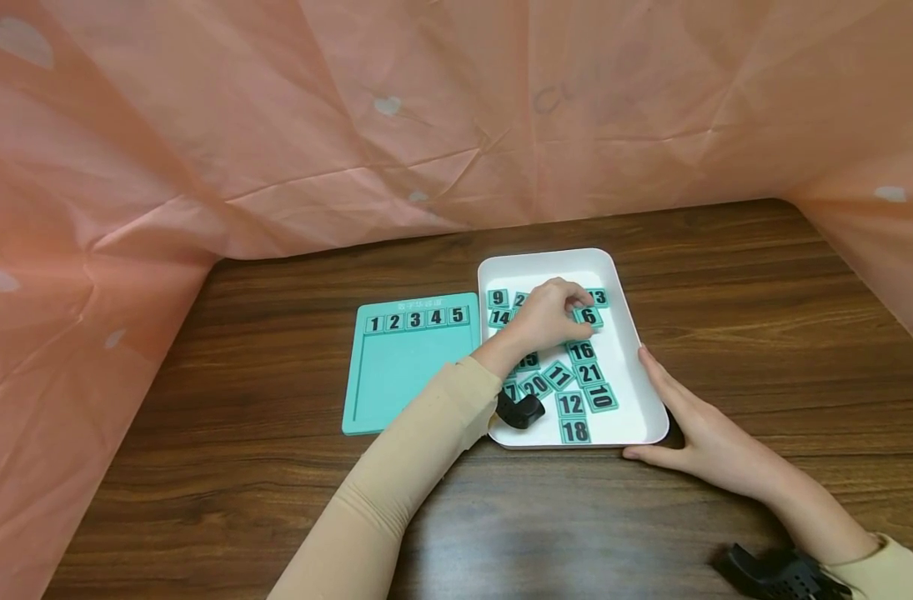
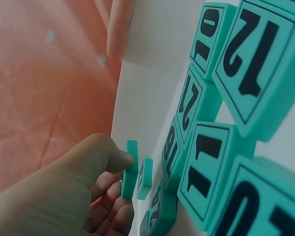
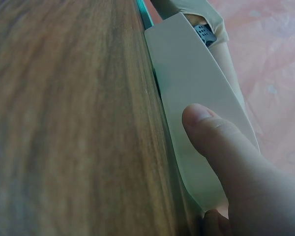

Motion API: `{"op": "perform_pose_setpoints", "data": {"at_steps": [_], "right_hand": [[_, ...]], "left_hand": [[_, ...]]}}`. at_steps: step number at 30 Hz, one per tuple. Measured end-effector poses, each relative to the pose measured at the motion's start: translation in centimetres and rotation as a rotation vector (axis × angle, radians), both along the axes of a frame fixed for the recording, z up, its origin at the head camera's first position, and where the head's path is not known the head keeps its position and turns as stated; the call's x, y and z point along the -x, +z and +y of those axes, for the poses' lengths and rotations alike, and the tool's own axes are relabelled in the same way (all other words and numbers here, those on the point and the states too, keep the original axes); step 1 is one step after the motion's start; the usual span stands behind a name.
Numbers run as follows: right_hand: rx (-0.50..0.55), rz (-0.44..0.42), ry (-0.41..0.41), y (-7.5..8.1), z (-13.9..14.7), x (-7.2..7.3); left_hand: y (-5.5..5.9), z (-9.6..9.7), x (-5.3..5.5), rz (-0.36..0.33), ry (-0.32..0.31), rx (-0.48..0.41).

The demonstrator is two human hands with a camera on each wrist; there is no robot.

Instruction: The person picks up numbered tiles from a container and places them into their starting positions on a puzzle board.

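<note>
While the right hand (image 1: 707, 437) spreads wide round the near right corner of the white tray (image 1: 636, 396), thumb against the near wall, the 18 tile (image 1: 575, 431) and 12 tile (image 1: 571, 404) lie at the tray's near end. Beyond are the 10 tile (image 1: 600, 397), 21 tile (image 1: 589, 372) and 16 tile (image 1: 581, 351). Farther in, the left hand (image 1: 548, 315) pinches the 6 tile (image 1: 589, 317) between thumb and fingers, near the 13 tile (image 1: 597, 297) (others sit partly hidden beneath the arm). Just left, the green board (image 1: 411, 375) bears tiles 1 to 5 (image 1: 415, 320) along its far edge.

Shows a black 6 on a teal tile (image 1: 589, 317) pinched in the left hand (image 1: 544, 318), with a white tray (image 1: 638, 408) beneath that grip, against the right hand (image 1: 709, 437).
</note>
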State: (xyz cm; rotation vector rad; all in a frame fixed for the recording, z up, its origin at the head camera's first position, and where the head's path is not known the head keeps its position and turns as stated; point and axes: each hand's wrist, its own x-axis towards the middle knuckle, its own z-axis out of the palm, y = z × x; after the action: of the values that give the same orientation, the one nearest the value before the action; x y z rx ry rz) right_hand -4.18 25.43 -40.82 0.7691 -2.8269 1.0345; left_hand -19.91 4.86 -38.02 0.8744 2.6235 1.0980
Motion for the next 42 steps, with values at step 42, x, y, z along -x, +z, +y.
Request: {"op": "perform_pose_setpoints", "data": {"at_steps": [42], "right_hand": [[0.000,-0.013,-0.015,0.2,-0.1,-0.1]], "left_hand": [[8.6,-12.6,-2.6,0.150,0.002,-0.151]]}}
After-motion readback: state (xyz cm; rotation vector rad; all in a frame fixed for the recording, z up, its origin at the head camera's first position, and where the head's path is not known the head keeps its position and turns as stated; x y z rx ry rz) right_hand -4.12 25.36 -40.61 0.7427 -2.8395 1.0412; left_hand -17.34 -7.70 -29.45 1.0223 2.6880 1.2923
